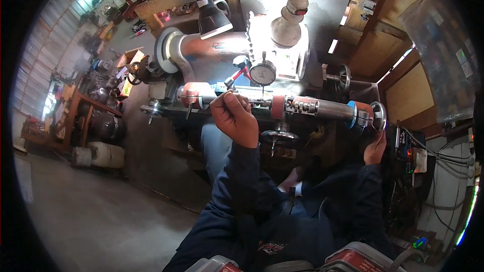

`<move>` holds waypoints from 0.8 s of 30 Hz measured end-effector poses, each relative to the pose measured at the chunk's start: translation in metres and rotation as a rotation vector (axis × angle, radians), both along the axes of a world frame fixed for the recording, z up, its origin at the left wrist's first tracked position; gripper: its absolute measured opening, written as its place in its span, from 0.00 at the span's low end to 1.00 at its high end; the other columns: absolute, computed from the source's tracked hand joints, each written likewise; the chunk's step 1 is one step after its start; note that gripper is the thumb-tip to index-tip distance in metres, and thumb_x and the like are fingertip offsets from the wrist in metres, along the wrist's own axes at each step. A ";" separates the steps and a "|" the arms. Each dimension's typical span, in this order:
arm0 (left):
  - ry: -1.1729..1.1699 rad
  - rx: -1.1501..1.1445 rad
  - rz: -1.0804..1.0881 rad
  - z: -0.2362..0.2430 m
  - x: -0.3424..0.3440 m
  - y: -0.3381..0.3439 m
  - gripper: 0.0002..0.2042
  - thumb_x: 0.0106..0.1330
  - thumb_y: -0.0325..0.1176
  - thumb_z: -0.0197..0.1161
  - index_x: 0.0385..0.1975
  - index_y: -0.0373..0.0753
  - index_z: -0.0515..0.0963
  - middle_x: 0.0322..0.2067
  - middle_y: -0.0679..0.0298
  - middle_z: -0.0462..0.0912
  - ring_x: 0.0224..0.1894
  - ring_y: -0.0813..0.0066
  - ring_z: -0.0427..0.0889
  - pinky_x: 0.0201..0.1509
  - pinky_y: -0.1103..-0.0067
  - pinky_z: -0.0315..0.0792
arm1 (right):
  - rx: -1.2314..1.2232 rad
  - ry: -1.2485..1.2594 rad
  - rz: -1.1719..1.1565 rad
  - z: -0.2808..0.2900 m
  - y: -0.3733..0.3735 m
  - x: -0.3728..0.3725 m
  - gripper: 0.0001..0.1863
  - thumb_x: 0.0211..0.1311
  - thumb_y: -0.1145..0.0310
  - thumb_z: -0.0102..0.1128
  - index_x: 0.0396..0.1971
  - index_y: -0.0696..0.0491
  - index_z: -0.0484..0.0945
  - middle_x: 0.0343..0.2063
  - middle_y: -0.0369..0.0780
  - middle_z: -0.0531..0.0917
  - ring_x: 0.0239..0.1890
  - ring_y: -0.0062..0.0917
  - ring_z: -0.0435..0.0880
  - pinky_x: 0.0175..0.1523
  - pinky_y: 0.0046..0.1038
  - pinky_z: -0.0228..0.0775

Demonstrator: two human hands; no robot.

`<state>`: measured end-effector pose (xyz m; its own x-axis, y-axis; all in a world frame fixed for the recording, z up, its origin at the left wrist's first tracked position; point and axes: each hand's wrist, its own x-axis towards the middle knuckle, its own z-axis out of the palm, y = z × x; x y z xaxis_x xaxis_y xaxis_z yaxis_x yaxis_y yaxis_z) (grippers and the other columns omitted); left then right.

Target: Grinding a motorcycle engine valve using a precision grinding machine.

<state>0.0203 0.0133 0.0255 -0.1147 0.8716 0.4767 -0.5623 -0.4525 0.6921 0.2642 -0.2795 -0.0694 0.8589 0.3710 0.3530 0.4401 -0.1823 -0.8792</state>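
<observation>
A bench machine with a long horizontal metal shaft (pixel 334 110) lies in front of me. My left hand (pixel 235 119) is raised at the shaft's middle, its fingers curled and thumb pressed in; whatever they pinch is hidden. Just right of that hand, a round dial gauge (pixel 262 72) points its stem down at the work, beside a red jointed arm (pixel 235 76). Low at the shaft's right end, my right hand (pixel 374 149) has its fingers around the lower rim of a metal handwheel (pixel 380 116). Orange-red collars (pixel 278 107) sit along the shaft.
A second handwheel (pixel 279 136) projects toward me below the shaft. Behind stand a large cylindrical housing (pixel 217 50) and a bright lamp head (pixel 210 17). Another handwheel (pixel 345 78) is at the right rear. Cables (pixel 443 153) hang at right; machinery parts (pixel 105 127) crowd the left.
</observation>
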 end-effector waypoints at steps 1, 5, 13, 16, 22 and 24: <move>-0.008 0.023 0.009 -0.001 0.001 0.001 0.11 0.75 0.39 0.54 0.35 0.40 0.65 0.20 0.71 0.66 0.20 0.86 0.62 0.21 0.86 0.60 | -0.027 -0.066 -0.016 -0.005 -0.001 0.001 0.25 0.79 0.55 0.36 0.55 0.63 0.71 0.45 0.50 0.82 0.47 0.38 0.80 0.56 0.32 0.66; 0.014 0.056 0.021 -0.005 0.004 0.002 0.10 0.76 0.36 0.53 0.36 0.39 0.65 0.19 0.69 0.68 0.20 0.87 0.64 0.23 0.87 0.62 | -0.095 -0.096 -0.111 -0.024 -0.001 0.002 0.26 0.79 0.55 0.36 0.56 0.63 0.71 0.44 0.49 0.81 0.49 0.37 0.79 0.57 0.31 0.66; 0.111 0.138 0.127 -0.010 0.005 -0.003 0.08 0.76 0.33 0.52 0.35 0.37 0.64 0.20 0.68 0.70 0.20 0.87 0.64 0.23 0.86 0.62 | -0.003 -0.055 -0.035 -0.027 -0.001 0.005 0.27 0.78 0.53 0.36 0.57 0.62 0.70 0.46 0.47 0.81 0.50 0.34 0.79 0.57 0.30 0.66; 0.127 0.127 0.120 -0.010 0.002 0.000 0.09 0.75 0.33 0.53 0.34 0.37 0.64 0.20 0.68 0.70 0.21 0.87 0.65 0.23 0.86 0.62 | -0.008 -0.071 -0.049 -0.025 -0.001 0.006 0.26 0.79 0.54 0.35 0.54 0.62 0.72 0.46 0.47 0.81 0.49 0.32 0.79 0.56 0.30 0.66; 0.122 0.149 0.095 -0.012 0.002 0.002 0.09 0.74 0.32 0.54 0.34 0.38 0.63 0.20 0.67 0.70 0.21 0.85 0.66 0.23 0.84 0.64 | -0.013 -0.043 -0.074 -0.034 -0.003 0.009 0.28 0.78 0.52 0.34 0.54 0.62 0.72 0.45 0.45 0.82 0.48 0.29 0.79 0.55 0.28 0.67; 0.140 0.199 0.102 -0.013 0.004 0.000 0.09 0.74 0.31 0.55 0.33 0.38 0.64 0.20 0.67 0.70 0.20 0.84 0.67 0.23 0.84 0.64 | -0.038 -0.096 -0.106 -0.037 -0.003 0.012 0.28 0.79 0.52 0.33 0.51 0.62 0.74 0.41 0.45 0.83 0.45 0.29 0.80 0.53 0.29 0.67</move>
<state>0.0240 0.0131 0.0123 -0.1178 0.7461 0.6553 -0.4118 -0.6372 0.6515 0.2761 -0.2827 -0.1061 0.8570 0.2949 0.4226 0.4983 -0.2650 -0.8255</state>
